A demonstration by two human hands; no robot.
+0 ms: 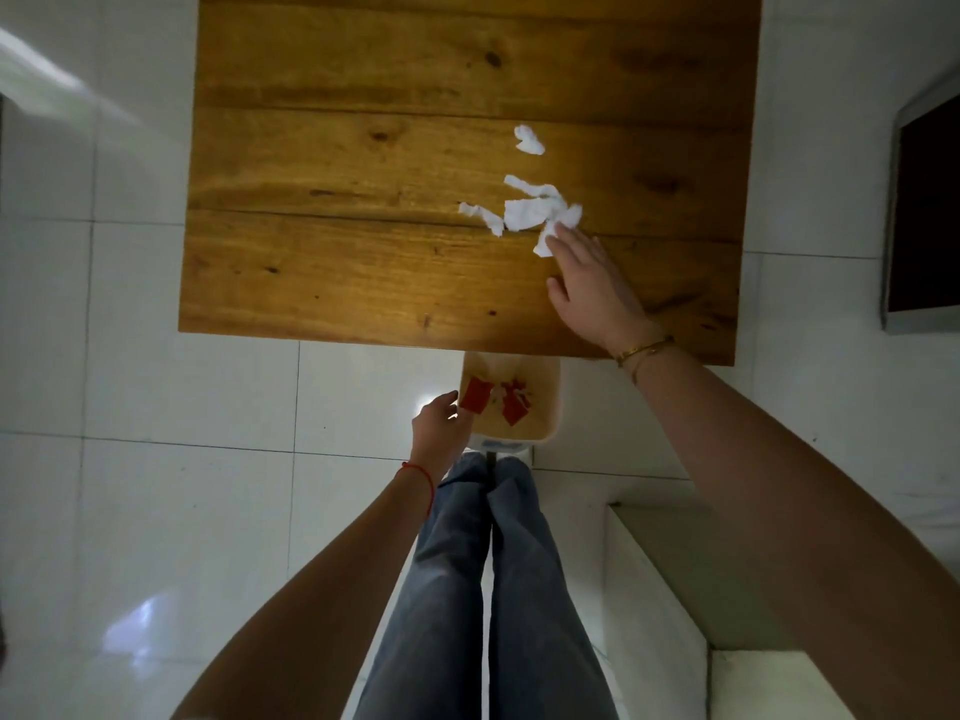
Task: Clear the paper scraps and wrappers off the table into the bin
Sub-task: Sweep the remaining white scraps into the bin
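White torn paper scraps [530, 213] lie in a loose cluster on the right half of the wooden table [363, 200], and one more scrap [529, 140] sits a little farther back. My right hand [592, 288] lies flat on the table, fingers apart, with its fingertips touching the nearest scrap. A pale bin [557, 402] stands on the floor under the table's near edge, with red wrapper pieces [514, 402] inside. My left hand [441, 423] is at the bin's left rim, pinching a red wrapper [475, 394] over the opening.
White tiled floor surrounds the table. My legs in blue jeans [498, 563] stand right behind the bin. A low white ledge [654, 589] runs along the right, and a dark framed panel [924, 215] stands at the far right.
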